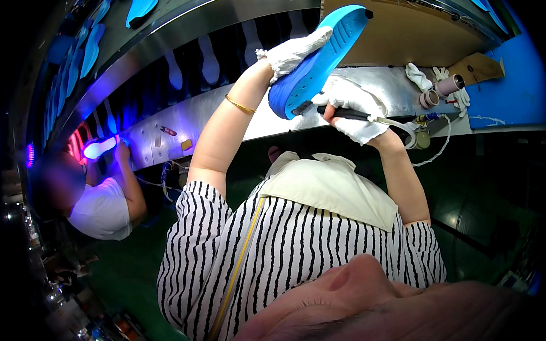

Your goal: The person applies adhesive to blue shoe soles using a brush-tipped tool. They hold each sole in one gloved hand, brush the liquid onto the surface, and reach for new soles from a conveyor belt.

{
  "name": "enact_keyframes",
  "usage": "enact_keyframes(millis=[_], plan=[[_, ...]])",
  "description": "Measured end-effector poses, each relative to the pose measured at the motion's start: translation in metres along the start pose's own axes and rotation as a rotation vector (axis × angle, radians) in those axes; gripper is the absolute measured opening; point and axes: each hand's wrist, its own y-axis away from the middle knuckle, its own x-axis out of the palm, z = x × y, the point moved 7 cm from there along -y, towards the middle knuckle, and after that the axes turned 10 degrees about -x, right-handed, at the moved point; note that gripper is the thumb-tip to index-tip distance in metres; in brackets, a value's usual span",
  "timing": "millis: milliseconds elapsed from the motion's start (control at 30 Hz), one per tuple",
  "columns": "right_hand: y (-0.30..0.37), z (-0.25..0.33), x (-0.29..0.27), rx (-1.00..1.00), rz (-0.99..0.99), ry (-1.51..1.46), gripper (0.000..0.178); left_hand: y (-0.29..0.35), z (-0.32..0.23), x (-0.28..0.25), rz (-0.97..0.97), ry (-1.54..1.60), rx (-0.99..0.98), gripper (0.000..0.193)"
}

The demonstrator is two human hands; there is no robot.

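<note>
My left hand (pixel 293 52), in a white glove, grips a bright blue shoe sole (pixel 335 51) along its left edge. The sole is tilted above the bench, its ridged end pointing up and right. My right hand (pixel 348 99), also in a white glove with bare fingertips showing, is closed around the black handle of a brush-like tool (pixel 358 114). The tool's dark tip (pixel 302 108) is at the lower end of the sole; whether it touches cannot be made out. A pale hose (pixel 409 135) trails from the handle's other end.
A metal bench (pixel 235 118) runs across, with a cardboard box (pixel 412 33) behind. Spare gloves (pixel 419 78) and tape rolls (pixel 450 85) lie at right. A conveyor carrying several soles (pixel 209 58) passes behind. At left, a co-worker (pixel 106 203) handles a glowing sole (pixel 99 147).
</note>
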Motion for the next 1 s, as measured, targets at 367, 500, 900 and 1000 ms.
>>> enact_keyframes(millis=[367,500,900,1000], plan=[[-0.008,0.005,-0.030,-0.127,0.088,0.103,0.013,0.012,-0.009,-0.003,-0.043,0.084,0.058,0.093],[-0.005,0.018,-0.059,-0.171,-0.090,0.084,0.012,0.026,-0.024,-0.018,0.079,0.322,0.358,0.099],[0.021,-0.023,-0.069,0.010,-0.484,0.079,0.017,0.010,0.054,0.030,0.662,1.273,0.081,0.071],[0.008,-0.022,-0.082,-0.076,-0.605,0.082,0.020,0.007,0.063,0.043,0.415,1.179,0.114,0.049]])
